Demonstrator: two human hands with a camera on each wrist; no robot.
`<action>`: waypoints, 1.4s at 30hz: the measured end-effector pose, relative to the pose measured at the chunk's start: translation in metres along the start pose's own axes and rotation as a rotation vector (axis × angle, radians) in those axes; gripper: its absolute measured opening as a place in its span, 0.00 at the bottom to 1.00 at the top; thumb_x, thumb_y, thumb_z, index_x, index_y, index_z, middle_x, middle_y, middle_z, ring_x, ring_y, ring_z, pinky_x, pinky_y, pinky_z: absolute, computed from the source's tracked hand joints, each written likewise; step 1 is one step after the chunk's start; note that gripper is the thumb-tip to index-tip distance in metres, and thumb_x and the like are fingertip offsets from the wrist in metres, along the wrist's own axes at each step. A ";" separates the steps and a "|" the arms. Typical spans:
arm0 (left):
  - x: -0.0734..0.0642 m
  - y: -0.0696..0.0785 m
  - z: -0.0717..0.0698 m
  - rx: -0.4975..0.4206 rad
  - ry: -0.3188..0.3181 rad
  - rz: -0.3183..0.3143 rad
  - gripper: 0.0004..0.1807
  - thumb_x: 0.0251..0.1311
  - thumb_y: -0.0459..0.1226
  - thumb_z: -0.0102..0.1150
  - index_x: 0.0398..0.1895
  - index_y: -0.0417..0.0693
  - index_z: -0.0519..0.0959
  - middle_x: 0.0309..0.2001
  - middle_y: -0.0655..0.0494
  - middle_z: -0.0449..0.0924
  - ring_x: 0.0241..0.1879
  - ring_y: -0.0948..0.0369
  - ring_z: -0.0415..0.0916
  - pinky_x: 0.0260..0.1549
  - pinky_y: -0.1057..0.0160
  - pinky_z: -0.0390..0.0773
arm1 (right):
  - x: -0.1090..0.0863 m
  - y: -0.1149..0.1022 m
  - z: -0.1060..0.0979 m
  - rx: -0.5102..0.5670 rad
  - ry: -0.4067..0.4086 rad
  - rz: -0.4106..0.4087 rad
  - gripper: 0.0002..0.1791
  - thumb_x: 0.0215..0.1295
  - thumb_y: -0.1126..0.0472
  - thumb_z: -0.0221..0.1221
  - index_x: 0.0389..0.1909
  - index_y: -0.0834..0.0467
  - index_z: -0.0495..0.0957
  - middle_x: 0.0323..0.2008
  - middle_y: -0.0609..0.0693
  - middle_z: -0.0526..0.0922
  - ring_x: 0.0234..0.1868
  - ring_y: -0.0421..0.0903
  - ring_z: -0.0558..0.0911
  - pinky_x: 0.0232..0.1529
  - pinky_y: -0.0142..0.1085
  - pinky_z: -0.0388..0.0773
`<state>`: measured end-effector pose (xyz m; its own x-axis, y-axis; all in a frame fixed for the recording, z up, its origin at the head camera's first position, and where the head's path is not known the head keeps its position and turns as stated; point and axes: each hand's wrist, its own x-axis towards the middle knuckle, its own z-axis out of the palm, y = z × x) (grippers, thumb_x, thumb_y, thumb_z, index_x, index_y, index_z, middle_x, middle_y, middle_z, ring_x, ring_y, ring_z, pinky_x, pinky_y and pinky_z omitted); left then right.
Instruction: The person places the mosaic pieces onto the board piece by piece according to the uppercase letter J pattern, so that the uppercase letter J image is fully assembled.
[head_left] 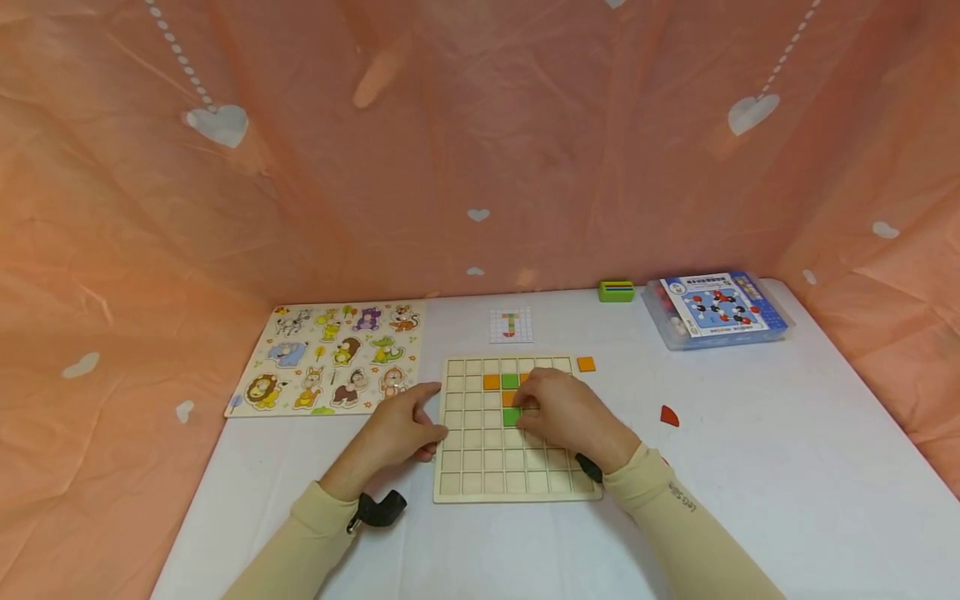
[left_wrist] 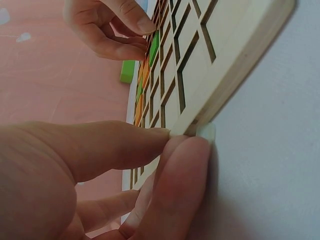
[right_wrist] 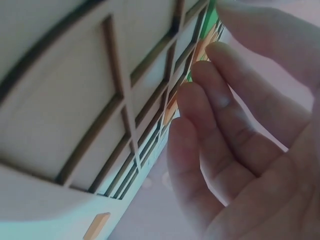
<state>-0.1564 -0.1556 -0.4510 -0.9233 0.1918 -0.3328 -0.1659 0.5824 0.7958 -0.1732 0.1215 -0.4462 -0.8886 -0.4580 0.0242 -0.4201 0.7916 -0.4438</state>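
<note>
A wooden grid board (head_left: 461, 460) lies flat on the table, bearing several orange and green square tiles. My left hand (head_left: 393, 429) pinches its left edge, thumb on top and a finger underneath, as the left wrist view shows. Over the board's middle, my right hand (head_left: 566, 410) has its thumb and curled fingertips at a green square tile (head_left: 512, 417). Directly above that tile is an orange tile (head_left: 509, 399), partly covered by the fingers. Higher up are another green tile (head_left: 510, 382) and an orange tile (head_left: 491, 382); a further orange one is mostly hidden by the hand.
Behind the board lies a pattern card (head_left: 512, 326) with a coloured J. An animal puzzle board (head_left: 322, 358) is on the left. To the right are a loose orange tile (head_left: 586, 364), a red quarter-round piece (head_left: 669, 416), a green block (head_left: 616, 292) and a plastic box (head_left: 716, 310).
</note>
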 end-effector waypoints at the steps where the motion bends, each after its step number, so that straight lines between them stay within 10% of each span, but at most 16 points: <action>1: 0.000 0.000 0.000 0.001 -0.001 0.000 0.42 0.64 0.30 0.72 0.82 0.44 0.67 0.29 0.49 0.84 0.23 0.61 0.83 0.26 0.62 0.90 | 0.000 0.001 -0.001 0.005 0.001 0.003 0.07 0.61 0.61 0.74 0.40 0.53 0.92 0.40 0.43 0.87 0.45 0.44 0.84 0.53 0.43 0.86; 21: 0.001 -0.003 0.002 0.022 0.009 -0.015 0.43 0.63 0.31 0.73 0.82 0.46 0.68 0.27 0.50 0.84 0.22 0.60 0.84 0.26 0.63 0.87 | -0.004 0.074 -0.042 0.172 0.070 0.279 0.17 0.69 0.57 0.70 0.55 0.58 0.88 0.51 0.53 0.87 0.53 0.54 0.82 0.62 0.53 0.83; 42: 0.002 -0.003 0.001 0.006 0.018 -0.005 0.42 0.63 0.31 0.73 0.81 0.47 0.69 0.28 0.50 0.84 0.23 0.60 0.84 0.26 0.62 0.89 | -0.002 0.103 -0.054 0.118 0.007 0.261 0.10 0.70 0.60 0.67 0.47 0.57 0.91 0.51 0.56 0.89 0.57 0.58 0.82 0.68 0.59 0.79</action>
<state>-0.1570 -0.1558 -0.4543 -0.9285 0.1742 -0.3279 -0.1690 0.5882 0.7909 -0.2251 0.2258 -0.4440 -0.9654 -0.2413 -0.0987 -0.1524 0.8295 -0.5374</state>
